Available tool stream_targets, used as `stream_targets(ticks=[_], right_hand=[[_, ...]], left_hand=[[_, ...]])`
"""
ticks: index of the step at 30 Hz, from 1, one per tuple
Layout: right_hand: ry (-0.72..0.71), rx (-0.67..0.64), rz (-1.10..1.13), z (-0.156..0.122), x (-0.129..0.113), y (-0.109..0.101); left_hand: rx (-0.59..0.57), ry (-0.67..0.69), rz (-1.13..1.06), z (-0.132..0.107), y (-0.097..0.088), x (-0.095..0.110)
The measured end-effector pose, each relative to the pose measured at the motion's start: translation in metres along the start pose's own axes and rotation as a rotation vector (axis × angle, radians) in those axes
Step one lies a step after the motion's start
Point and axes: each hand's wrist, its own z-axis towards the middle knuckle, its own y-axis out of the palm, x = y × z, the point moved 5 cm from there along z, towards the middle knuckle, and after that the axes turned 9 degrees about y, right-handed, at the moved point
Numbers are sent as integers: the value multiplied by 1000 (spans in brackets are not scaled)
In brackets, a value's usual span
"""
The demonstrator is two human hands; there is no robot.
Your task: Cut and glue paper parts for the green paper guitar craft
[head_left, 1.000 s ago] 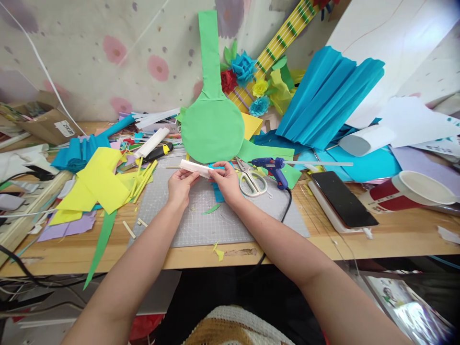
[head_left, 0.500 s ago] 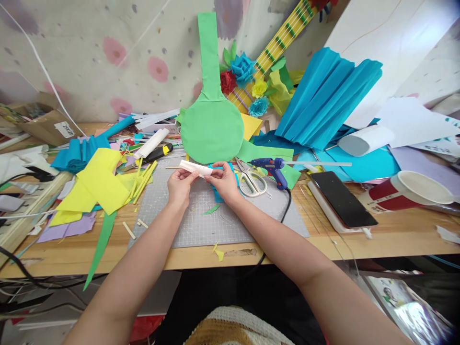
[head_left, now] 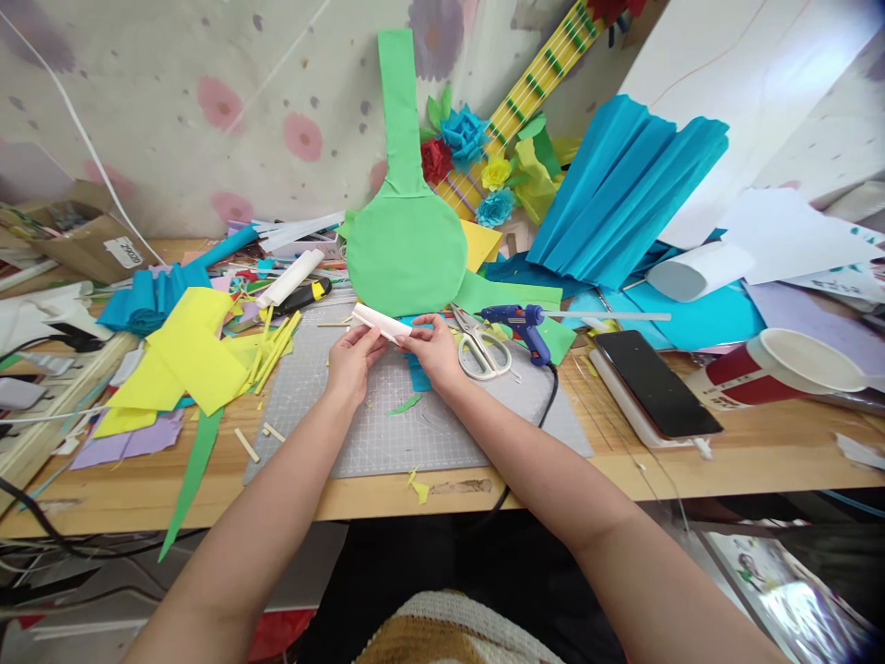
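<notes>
Rolled narrower, white paper roll [head_left: 380, 323] sits pinched between left grip [head_left: 352, 360] and right grip [head_left: 437, 350], both closed.

Inside a paper-craft workshop: wooden bench [head_left: 761, 452] buried in yellow, green and blue paper offcuts [head_left: 194, 355] around a grey cutting mat [head_left: 387, 433], with scissors [head_left: 484, 349], a blue glue gun [head_left: 524, 323], pleated blue crepe paper [head_left: 622, 194], paper flowers [head_left: 465, 134] and a yellow paper guitar neck [head_left: 546, 65] against the wall.
</notes>
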Motion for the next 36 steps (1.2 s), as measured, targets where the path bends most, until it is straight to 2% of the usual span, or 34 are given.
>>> stream_targets(ticks=[4,7,10,13,15,18,21,23,25,28,29,31,33,36], right_hand=[[17,-23,-46,0,2,1],[-30,-2,-174,-1,-1,0],[-156,66,-393,-4,-19,-7],[-253,76,-753,-12,-46,-14],[-189,-38,-928,-19,-60,-21],[-64,-296,-1074,-38,-75,-38],[112,-444,-1171,-58,-83,-70],[234,-449,-1230,-66,-85,-100],[284,-312,-1336,-66,-89,-133],[184,157,-1522,-53,-103,-175],[135,249,-1529,-49,-104,-180],[49,297,-1475,-39,-100,-180],[43,269,-1370,-30,-88,-175],[45,347,-1173,-22,-74,-170]], left_hand=[[46,18,31,2,-4,1],[97,48,42,5,-7,4],[132,77,54,8,-10,7],[134,69,68,10,-11,7],[120,57,65,11,-11,5],[73,66,27,12,-8,2],[22,89,-6,12,-4,0],[-1,100,-9,12,-2,-1],[-11,106,-5,12,-1,-2],[-30,104,6,11,1,-3],[-45,101,9,10,1,-3],[-80,93,16,9,3,-4],[-105,86,17,9,4,-4],[-116,79,14,9,3,-5]])
